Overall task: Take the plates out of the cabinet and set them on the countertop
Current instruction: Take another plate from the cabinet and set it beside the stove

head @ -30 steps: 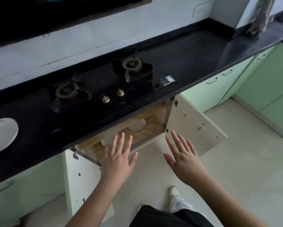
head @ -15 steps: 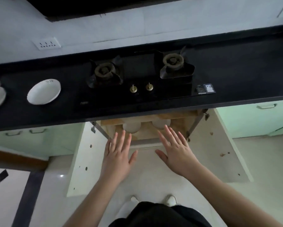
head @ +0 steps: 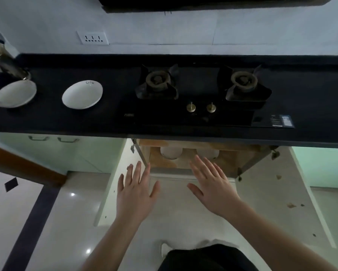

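Plates are split between two places: two white ones sit on the black countertop (head: 47, 122), well apart from those left below. The countertop runs the whole width of the room, with a two-burner gas hob (head: 201, 94) set into it, two brass knobs at its front edge. Under the hob the cabinet (head: 203, 163) stands with both doors swung wide, the left door (head: 115, 182) and right door (head: 281, 202) flanking a wooden shelf. On that shelf two pale round plates show, one at the left (head: 171, 152) and one at the right (head: 207, 152), half tucked beneath the overhanging counter edge, which hides their far sides. On the counter, the far-left plate (head: 14, 93) lies just beside a metal tap (head: 6, 63); the second plate (head: 82, 94) rests between it and the hob. A wall socket (head: 92, 38) sits above them. Left hand (head: 136, 194) hovers flat before the cabinet mouth, fingers straight and spread, holding nothing. Right hand (head: 213, 189) is likewise splayed and empty, its fingertips reaching just in front of the right shelf plate; whether they touch it cannot be told
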Tool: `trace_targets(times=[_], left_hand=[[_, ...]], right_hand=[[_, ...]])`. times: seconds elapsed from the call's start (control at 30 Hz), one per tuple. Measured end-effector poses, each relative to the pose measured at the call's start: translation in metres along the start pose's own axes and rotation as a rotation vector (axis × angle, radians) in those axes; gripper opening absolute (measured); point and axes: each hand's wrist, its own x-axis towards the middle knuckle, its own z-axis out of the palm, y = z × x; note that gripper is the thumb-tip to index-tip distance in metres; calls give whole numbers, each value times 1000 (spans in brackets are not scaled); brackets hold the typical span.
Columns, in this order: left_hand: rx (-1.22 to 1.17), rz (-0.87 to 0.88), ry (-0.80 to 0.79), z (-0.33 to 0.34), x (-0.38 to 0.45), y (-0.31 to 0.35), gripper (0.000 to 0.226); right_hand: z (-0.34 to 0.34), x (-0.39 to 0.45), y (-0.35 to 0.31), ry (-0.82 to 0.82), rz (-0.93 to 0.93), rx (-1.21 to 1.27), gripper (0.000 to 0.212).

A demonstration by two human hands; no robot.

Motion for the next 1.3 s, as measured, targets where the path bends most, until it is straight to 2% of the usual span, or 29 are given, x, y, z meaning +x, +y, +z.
trace_targets(times=[0.17, 0.37, 0.6, 0.9, 1.3], left_hand=[[8, 18, -48, 15, 9, -21, 81], [26, 51, -69, 30, 51, -9, 76], [9, 39, -82, 83, 107, 14, 75], [-10, 6, -57, 187, 157, 5, 74], [-72, 77, 39, 334, 256, -9, 71]], right_hand=[[6, 10, -6, -15, 25, 27, 72], [20, 42, 11, -65, 16, 84, 73], [53, 103, 51, -82, -37, 78, 68], [154, 173, 79, -93, -38, 38, 66], [280, 268, 116, -79, 22, -84, 66]])
